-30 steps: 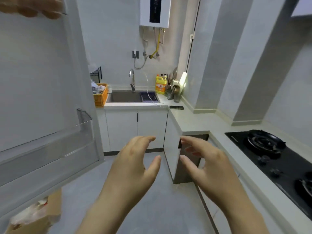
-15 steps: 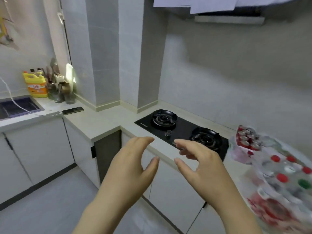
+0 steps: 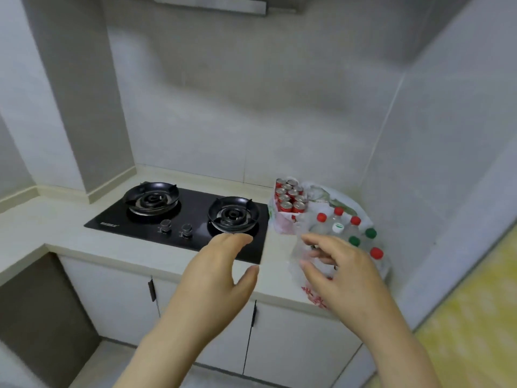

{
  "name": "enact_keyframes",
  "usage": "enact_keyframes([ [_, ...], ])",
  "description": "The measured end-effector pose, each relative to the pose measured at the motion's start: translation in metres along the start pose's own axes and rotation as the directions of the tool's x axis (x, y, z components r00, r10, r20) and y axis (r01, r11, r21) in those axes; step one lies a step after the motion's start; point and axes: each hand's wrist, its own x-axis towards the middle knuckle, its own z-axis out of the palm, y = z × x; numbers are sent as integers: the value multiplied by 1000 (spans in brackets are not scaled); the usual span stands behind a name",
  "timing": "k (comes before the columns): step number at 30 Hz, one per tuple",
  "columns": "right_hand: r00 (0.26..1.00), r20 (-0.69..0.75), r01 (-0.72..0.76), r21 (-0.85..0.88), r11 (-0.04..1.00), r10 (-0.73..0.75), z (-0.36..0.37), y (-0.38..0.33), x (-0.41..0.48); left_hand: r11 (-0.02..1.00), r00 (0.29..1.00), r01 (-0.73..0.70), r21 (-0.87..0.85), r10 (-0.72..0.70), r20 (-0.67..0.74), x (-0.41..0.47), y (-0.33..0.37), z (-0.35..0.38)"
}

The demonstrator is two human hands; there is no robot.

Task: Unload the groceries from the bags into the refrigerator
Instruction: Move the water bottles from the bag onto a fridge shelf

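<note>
Two thin plastic grocery bags stand on the pale countertop (image 3: 56, 228) to the right of the stove. The far bag (image 3: 279, 222) holds several red cans (image 3: 289, 196). The near bag (image 3: 302, 264) holds several clear bottles (image 3: 338, 224) with red, green and white caps. My right hand (image 3: 344, 273) hovers over the near bag's front edge with fingers loosely curled and nothing in it. My left hand (image 3: 221, 273) is held out in front of the stove, fingers spread and empty. The refrigerator is out of view.
A black two-burner gas stove (image 3: 179, 214) with two knobs is set into the countertop. White cabinet doors (image 3: 293, 343) run below it. A range hood (image 3: 209, 4) hangs above. Walls close the corner behind and to the right of the bags.
The view has swung right, from the refrigerator door and sink to the stove and the bags. Both hands have stayed empty, and the right hand now reaches the near bag.
</note>
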Motion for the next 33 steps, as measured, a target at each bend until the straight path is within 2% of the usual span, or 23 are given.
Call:
enact_keyframes([
  [7, 995, -90, -46, 6, 999, 46, -51, 89, 41, 994, 996, -88, 67, 88, 10, 70, 50, 68],
  [16, 990, -34, -141, -38, 989, 139, -77, 173, 67, 987, 991, -109, 115, 99, 87, 122, 69, 145],
  [23, 971, 7, -237, -88, 968, 238, -74, 206, 75, 988, 974, -127, 85, 108, 200, 144, 65, 190],
  [33, 923, 103, -351, -174, 920, 371, -30, 241, 122, 993, 922, -117, 32, 97, 376, 192, 26, 234],
])
